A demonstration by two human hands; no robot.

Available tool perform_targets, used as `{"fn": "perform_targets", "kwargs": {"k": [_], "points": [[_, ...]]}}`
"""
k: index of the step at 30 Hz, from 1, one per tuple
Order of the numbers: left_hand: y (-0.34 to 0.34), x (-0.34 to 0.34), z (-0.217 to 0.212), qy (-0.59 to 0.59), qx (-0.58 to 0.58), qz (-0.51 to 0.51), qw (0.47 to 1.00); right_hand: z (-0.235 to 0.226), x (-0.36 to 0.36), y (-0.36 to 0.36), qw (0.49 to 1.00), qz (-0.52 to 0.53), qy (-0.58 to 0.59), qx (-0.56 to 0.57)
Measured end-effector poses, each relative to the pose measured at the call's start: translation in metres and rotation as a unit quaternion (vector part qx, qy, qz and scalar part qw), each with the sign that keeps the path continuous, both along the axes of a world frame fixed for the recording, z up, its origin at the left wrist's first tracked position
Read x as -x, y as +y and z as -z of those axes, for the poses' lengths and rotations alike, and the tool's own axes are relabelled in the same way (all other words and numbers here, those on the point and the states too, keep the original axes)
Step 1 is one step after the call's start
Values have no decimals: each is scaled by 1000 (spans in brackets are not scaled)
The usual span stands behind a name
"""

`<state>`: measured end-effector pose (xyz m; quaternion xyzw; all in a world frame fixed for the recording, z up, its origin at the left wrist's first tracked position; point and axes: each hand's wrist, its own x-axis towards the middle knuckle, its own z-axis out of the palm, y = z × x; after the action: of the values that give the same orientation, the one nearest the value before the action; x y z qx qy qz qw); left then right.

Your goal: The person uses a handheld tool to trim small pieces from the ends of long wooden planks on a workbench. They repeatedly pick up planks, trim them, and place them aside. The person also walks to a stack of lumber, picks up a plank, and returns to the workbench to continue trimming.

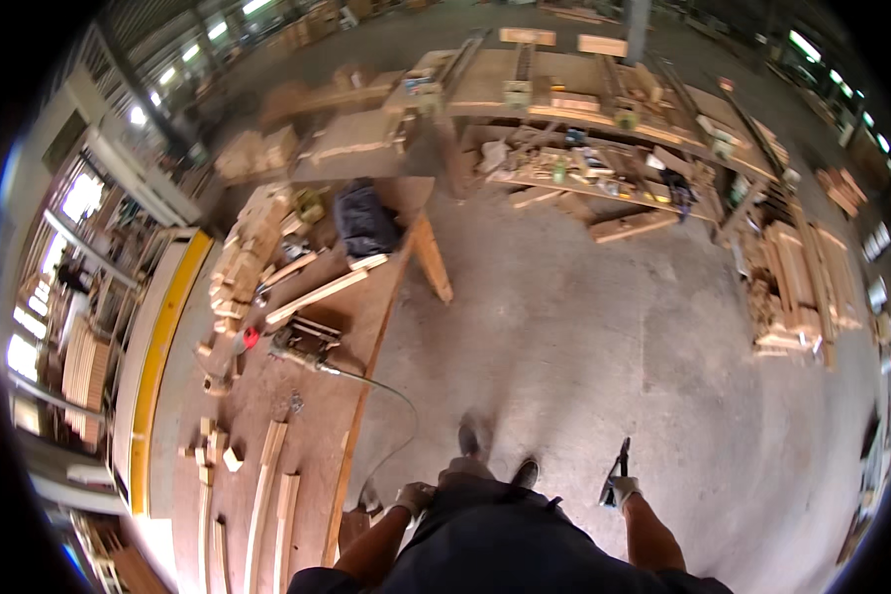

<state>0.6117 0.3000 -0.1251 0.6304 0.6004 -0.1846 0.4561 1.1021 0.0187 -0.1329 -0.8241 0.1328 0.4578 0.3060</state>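
Observation:
My right hand, in a pale glove, is held out over the floor, closed round a slim black tool with a narrow end pointing away from me; its exact kind is unclear. Close to my waist, my gloved left hand has its fingers curled in beside the edge of the brown worktable. Whatever it may hold is hidden. An air tool lies on that table, and its thin hose loops over the edge and down near my left hand.
Long wood strips, small blocks, a stack of wood pieces and a black bag lie on the left table. Ahead stands a long bench over a cluttered shelf. Planks are piled at right.

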Motion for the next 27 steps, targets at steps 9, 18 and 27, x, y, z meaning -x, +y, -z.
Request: {"fn": "perform_targets", "kwargs": {"k": [9, 18, 27], "points": [[40, -43, 48, 41, 23, 185, 982, 101, -15, 0, 952, -256, -19, 168], [188, -107, -24, -66, -5, -62, 996, -10, -49, 217, 929, -360, -10, 90], [204, -84, 28, -21, -200, 212, 956, -42, -77, 378, 893, -449, -2, 37]]}}
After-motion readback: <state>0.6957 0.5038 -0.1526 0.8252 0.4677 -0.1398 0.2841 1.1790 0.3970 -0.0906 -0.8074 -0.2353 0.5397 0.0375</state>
